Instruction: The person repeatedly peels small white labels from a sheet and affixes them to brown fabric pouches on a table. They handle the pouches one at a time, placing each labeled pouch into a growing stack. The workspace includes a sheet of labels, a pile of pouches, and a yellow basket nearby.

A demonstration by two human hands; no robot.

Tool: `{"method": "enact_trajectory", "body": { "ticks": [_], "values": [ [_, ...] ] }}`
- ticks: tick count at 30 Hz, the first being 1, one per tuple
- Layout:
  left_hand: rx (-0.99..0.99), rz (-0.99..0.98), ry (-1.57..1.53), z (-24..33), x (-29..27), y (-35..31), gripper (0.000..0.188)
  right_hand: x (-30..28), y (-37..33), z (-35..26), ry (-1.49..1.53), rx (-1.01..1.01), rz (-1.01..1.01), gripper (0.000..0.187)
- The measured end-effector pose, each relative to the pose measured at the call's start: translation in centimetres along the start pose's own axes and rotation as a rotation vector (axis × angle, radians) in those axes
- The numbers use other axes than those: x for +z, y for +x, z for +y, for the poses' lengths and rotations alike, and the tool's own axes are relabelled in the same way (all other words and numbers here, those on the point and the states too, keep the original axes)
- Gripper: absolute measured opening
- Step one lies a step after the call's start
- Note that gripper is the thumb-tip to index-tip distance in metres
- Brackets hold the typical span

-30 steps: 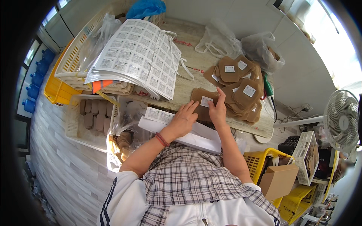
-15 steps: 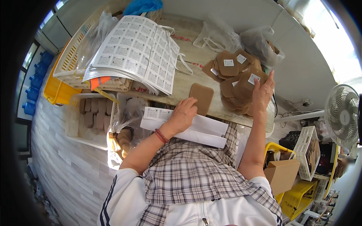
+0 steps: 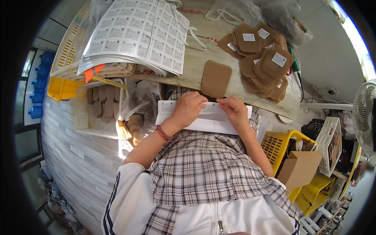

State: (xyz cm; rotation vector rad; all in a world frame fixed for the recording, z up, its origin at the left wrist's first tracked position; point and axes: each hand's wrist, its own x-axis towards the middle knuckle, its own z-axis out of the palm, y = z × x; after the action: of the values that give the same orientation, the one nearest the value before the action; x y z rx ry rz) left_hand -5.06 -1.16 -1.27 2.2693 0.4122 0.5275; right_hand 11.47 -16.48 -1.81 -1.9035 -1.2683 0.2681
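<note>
A folded white label sheet (image 3: 213,124) lies across my lap, a printed strip of labels along its upper edge. My left hand (image 3: 189,106) is closed on that strip, fingertips pinched at its edge. From the other side my right hand (image 3: 234,111) pinches the strip close to the left fingertips. Whether a label is lifting between them is too small to tell. Just beyond my hands, a plain brown textured pad (image 3: 216,79) with rounded corners rests at the table's near edge. To its right is a heap of similar brown pads (image 3: 250,72), several bearing a small white label.
A thick stack of printed label sheets (image 3: 129,35) covers the table's left side. Clear plastic bags (image 3: 284,21) lie behind the heap. A white bin (image 3: 84,113) with brown pieces stands at left; a yellow basket (image 3: 274,143) and a fan (image 3: 364,117) are at right.
My right hand has left the pad heap and come down to the label sheet beside my left hand. My left hand now pinches the printed strip. The whole view has shifted slightly.
</note>
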Motion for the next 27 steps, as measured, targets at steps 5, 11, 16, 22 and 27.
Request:
{"method": "enact_trajectory", "body": {
  "ticks": [5, 11, 16, 22, 27],
  "values": [
    [-0.145, -0.023, -0.084, -0.4, 0.2, 0.5, 0.011, 0.6, 0.2, -0.5, -0.225, -0.342, 0.133, 0.022],
    [-0.185, -0.053, -0.125, -0.8, 0.0, 0.9, 0.011, 1.0, 0.5, -1.5, -0.285, -0.454, 0.216, 0.019],
    [-0.136, -0.02, -0.087, -0.8, -0.6, 1.2, 0.012, 1.8, 0.2, -1.1, -0.055, -0.263, 0.225, 0.018],
    [-0.329, -0.174, -0.227, -2.3, -2.4, 1.6, 0.014, 2.2, -0.3, -0.4, 0.07, -0.145, 0.216, 0.022],
    [-0.289, -0.139, -0.187, -1.4, -2.0, 1.8, 0.014, 2.4, 0.6, -1.8, -0.044, -0.131, 0.207, 0.022]
  ]
}}
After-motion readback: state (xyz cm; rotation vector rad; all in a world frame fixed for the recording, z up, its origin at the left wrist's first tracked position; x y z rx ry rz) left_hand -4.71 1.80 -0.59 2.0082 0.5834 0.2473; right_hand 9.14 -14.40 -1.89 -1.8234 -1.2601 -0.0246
